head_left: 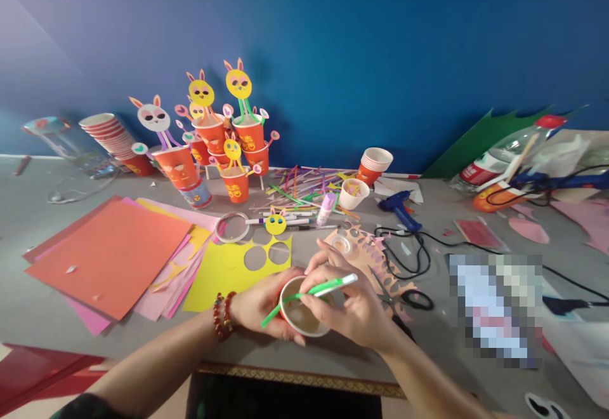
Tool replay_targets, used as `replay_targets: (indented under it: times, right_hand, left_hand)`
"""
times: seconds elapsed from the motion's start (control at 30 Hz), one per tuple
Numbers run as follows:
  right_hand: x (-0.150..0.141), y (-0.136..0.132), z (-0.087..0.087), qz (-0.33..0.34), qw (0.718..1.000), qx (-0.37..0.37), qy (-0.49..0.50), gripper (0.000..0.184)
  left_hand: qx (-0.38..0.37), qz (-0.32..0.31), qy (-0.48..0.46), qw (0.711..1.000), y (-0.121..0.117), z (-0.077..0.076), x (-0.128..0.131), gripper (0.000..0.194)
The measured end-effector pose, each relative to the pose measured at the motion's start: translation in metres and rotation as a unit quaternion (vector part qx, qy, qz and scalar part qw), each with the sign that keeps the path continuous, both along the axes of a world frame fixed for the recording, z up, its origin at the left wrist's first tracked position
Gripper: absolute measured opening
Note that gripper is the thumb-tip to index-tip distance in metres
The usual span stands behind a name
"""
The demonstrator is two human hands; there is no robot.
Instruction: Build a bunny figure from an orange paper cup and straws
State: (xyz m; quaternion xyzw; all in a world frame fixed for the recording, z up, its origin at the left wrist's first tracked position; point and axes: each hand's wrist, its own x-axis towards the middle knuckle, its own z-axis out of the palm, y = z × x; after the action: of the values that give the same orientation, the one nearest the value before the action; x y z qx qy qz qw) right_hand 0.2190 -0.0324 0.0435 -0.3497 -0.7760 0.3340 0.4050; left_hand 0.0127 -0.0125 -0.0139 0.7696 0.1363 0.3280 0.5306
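Note:
My left hand [266, 305] is wrapped round a red paper cup [299, 311] near the table's front edge, its mouth tilted toward me. My right hand [349, 301] pinches a green and white straw [309, 293] that lies across the cup's rim. A red bead bracelet [222, 315] sits on my left wrist. Black-handled scissors [399, 295] lie just right of my right hand, on cut orange paper [368, 251].
Sheets of orange, pink and yellow paper [114, 257] lie at the left. Finished bunny cups [228, 146] stand at the back, with loose straws [299, 190], a tape roll [231, 227], stacked cups [375, 162], a blue glue gun [397, 206] with black cord, and a plastic bottle [504, 155].

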Motion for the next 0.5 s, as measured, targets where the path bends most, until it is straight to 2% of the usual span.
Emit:
replay_targets:
  times: [0.13,0.27,0.5]
  right_hand:
    - [0.0018,0.001,0.0036,0.008,1.0,-0.011,0.009,0.013]
    - [0.0035,0.0025,0.0071,0.012,1.0,-0.018,0.013,0.007]
    - [-0.0001,-0.0005,-0.0004,0.028,0.999,-0.025,0.013,0.005]
  left_hand:
    - [0.025,-0.002,-0.017,1.0,0.0006,0.0017,0.001,0.075]
    - [0.031,0.002,0.006,0.999,0.0014,-0.0006,-0.0004,0.074]
    - [0.02,-0.019,-0.004,1.0,0.0002,-0.006,-0.0009,0.082]
